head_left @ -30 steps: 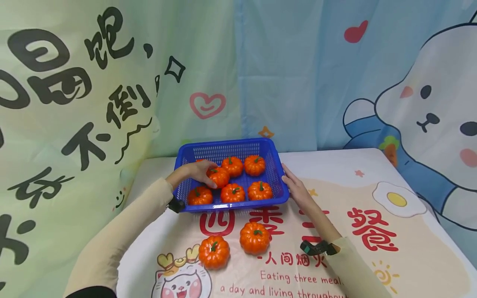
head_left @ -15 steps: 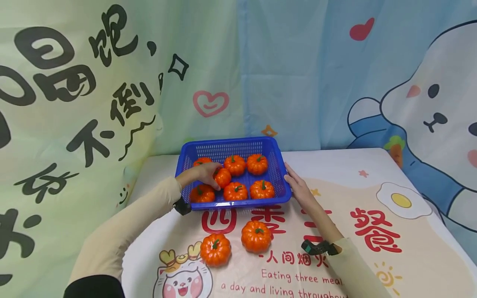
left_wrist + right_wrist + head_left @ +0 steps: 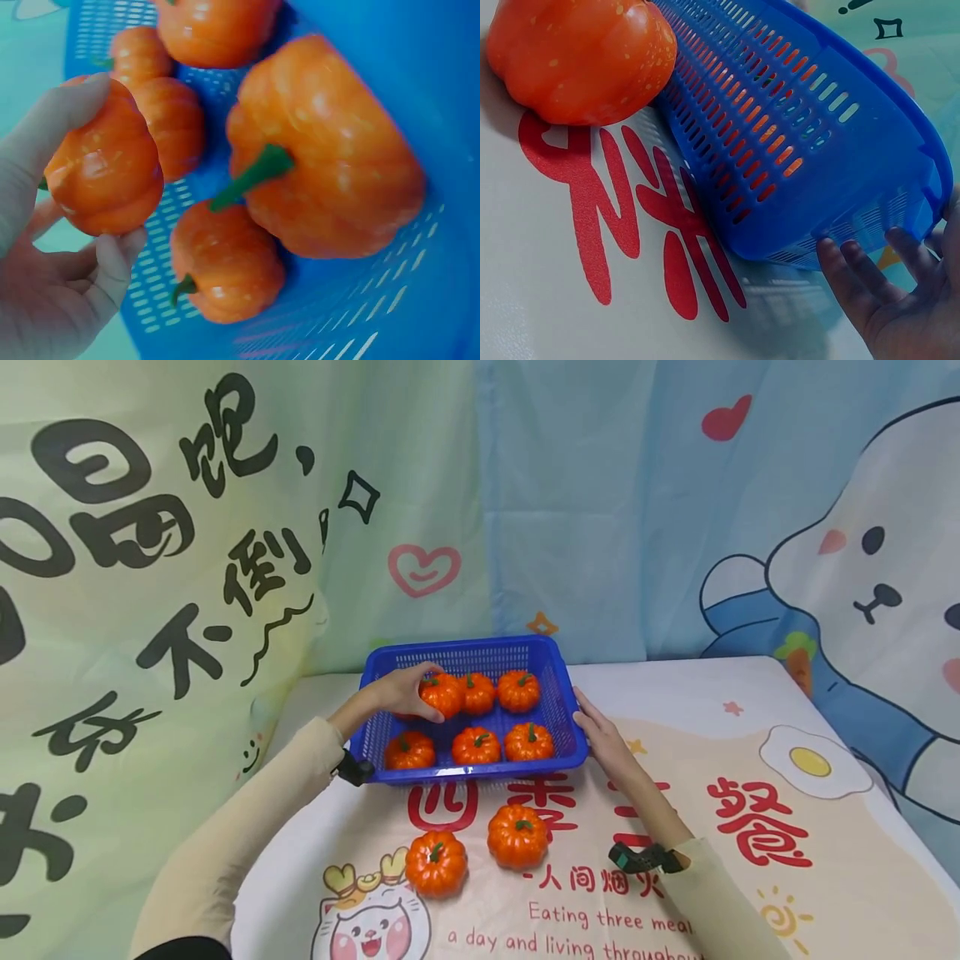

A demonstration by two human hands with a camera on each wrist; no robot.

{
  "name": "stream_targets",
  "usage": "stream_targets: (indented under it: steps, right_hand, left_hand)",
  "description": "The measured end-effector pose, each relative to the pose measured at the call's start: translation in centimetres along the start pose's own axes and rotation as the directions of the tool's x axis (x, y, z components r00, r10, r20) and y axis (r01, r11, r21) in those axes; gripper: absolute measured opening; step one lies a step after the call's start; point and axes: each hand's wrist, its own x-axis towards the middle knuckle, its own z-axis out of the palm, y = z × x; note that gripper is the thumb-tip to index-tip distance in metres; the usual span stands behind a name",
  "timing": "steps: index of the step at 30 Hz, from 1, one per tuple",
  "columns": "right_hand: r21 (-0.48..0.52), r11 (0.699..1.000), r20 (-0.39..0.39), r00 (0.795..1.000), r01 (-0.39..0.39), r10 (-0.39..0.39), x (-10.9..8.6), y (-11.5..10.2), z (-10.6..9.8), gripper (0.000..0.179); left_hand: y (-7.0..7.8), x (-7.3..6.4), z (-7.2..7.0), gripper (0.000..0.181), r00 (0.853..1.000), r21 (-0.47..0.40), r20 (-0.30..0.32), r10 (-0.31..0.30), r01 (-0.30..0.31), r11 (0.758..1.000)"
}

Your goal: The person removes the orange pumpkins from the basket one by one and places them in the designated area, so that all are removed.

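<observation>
My left hand (image 3: 405, 690) pinches a small orange toy pumpkin (image 3: 443, 696) between thumb and fingers, over the back left of a blue plastic basket (image 3: 480, 771). In the left wrist view the held pumpkin (image 3: 112, 169) lies on its side, close above the others in the basket. Another pumpkin is mostly hidden behind this hand. Two more sit along the back, and a front row holds a left pumpkin (image 3: 409, 750), a middle pumpkin (image 3: 476, 746) and a right pumpkin (image 3: 529, 743). My right hand (image 3: 609, 747) rests extended fingers against the basket's right end wall.
On the printed tablecloth in front of the basket lie two larger pumpkins, a left one (image 3: 437, 864) and a right one (image 3: 518, 837). A printed curtain (image 3: 570, 527) hangs right behind the table.
My left hand has shifted the pumpkin from the basket's middle toward the back, turning it on the way. The right hand stays at the basket's end.
</observation>
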Motion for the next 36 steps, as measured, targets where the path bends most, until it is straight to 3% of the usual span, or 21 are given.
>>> stream_targets:
  steps: [3, 6, 10, 13, 18, 24, 31, 36]
  right_hand:
    - [0.005, 1.0, 0.004, 1.0, -0.008, 0.008, 0.1, -0.2, 0.0, 0.059]
    - [0.021, 1.0, 0.013, 1.0, -0.019, 0.019, 0.1, -0.3, -0.1, 0.058]
    - [0.037, 0.999, 0.02, 0.999, -0.03, 0.029, 0.1, -0.5, -0.2, 0.057]
    - [0.025, 0.999, 0.018, 0.999, -0.034, 0.034, 0.0, -0.6, -0.2, 0.057]
    - [0.005, 1.0, 0.001, 1.0, -0.025, 0.025, 0.0, -0.5, -0.1, 0.059]
    - [0.021, 1.0, 0.006, 1.0, -0.014, 0.014, 0.0, 0.1, 0.4, 0.06]
    - [0.01, 1.0, 0.002, 1.0, -0.028, 0.028, -0.1, -0.4, 0.3, 0.058]
    - [0.034, 0.998, 0.017, 0.999, -0.043, 0.043, -0.8, -2.1, 0.4, 0.057]
  left_hand:
    - [0.1, -0.6, -0.3, 0.084, 0.999, -0.042, -0.034, 0.016, -0.017, 0.999]
    - [0.3, -1.3, -0.3, 0.084, 0.995, -0.088, -0.079, 0.067, -0.074, 0.993]
    - [0.6, -2.6, 0.0, 0.084, 0.977, -0.138, -0.159, 0.144, -0.167, 0.976]
    - [1.0, -4.0, 0.2, 0.084, 0.966, -0.156, -0.202, 0.162, -0.195, 0.968]
    - [1.3, -6.9, 0.5, 0.087, 0.966, -0.188, -0.229, 0.121, -0.166, 0.968]
    - [0.8, -11.7, 1.4, 0.089, 0.956, -0.237, -0.285, 0.062, -0.133, 0.963]
    - [-1.2, -17.4, 2.2, 0.089, 0.906, -0.241, -0.423, -0.028, -0.083, 0.967]
    - [-3.4, -20.7, 2.9, 0.087, 0.877, -0.251, -0.466, -0.117, -0.004, 0.968]
